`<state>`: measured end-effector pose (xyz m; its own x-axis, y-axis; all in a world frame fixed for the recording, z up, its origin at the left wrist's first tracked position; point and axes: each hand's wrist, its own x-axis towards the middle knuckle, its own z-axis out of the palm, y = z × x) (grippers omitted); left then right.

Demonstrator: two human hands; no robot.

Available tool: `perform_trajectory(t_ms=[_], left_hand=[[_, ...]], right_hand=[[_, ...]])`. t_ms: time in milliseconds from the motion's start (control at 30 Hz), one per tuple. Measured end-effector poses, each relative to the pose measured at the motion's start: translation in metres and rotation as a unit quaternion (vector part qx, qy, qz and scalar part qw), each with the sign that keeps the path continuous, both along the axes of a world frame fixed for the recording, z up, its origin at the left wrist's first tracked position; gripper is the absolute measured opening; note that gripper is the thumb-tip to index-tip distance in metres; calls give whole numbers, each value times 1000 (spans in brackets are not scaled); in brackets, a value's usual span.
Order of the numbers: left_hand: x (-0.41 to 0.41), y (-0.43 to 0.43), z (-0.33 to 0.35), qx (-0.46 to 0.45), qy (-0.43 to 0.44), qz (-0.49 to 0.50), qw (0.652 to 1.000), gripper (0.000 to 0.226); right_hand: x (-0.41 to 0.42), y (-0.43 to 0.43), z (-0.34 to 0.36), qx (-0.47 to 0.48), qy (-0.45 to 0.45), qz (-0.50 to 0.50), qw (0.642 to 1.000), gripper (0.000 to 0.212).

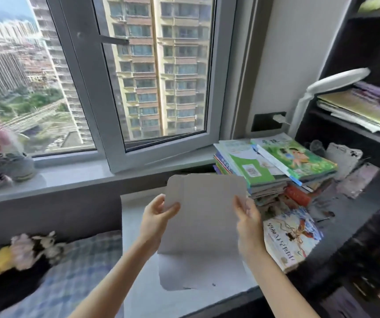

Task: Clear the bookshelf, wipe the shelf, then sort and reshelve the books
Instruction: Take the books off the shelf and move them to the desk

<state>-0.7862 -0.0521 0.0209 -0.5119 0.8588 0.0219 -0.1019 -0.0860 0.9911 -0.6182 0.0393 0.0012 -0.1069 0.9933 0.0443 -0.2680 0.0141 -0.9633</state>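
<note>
The left hand (158,216) pinches the left edge of a pale sheet (205,216), thumb on its face, fingers curled behind; the sheet, held above the middle of the desk (136,237), looks light, thin and floppy, best taken by both side edges; the right hand (250,228) pinches its right edge likewise; the stacked books (276,166), surely heavy, fill the desk's far right corner beside the bookshelf (345,138).

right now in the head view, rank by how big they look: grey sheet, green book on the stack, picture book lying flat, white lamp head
1. grey sheet, nearest the camera
2. green book and picture book: look alike, so unranked
3. white lamp head
</note>
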Motion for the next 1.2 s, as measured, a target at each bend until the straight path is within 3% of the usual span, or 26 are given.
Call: perform_trajectory(t_ms=[100,200,300,400,467,567,667,767,967,1200], left_hand=[[-16,20,-10,-12,-30,-7,999,7],[-32,40,-19,-20,-56,-7,998,5],[-46,62,-25,-35,-69,9,997,8],[-66,88,-28,-32,-66,5,997,37],[-77,111,-26,-36,-57,-11,998,44],[-89,158,-27,-66,4,-21,998,30],[-100,206,-21,-95,136,16,986,22],[-118,238,-18,-135,209,49,967,25],[-145,271,-28,-173,281,30,944,16],[-152,316,-40,-206,301,-36,930,20]], right_hand=[[-31,13,-10,-54,11,17,998,30],[-52,36,-27,-67,5,30,997,45],[-66,59,-32,-63,-36,59,996,44],[-73,92,-30,-72,-52,180,980,73],[-76,117,-21,-60,-69,216,972,61],[-87,149,-16,-27,-84,134,987,19],[-107,167,-11,88,-160,40,982,3],[-132,187,-1,164,-179,-54,969,28],[-172,260,19,99,-105,-225,964,10],[-221,314,-7,121,-174,-244,946,29]])
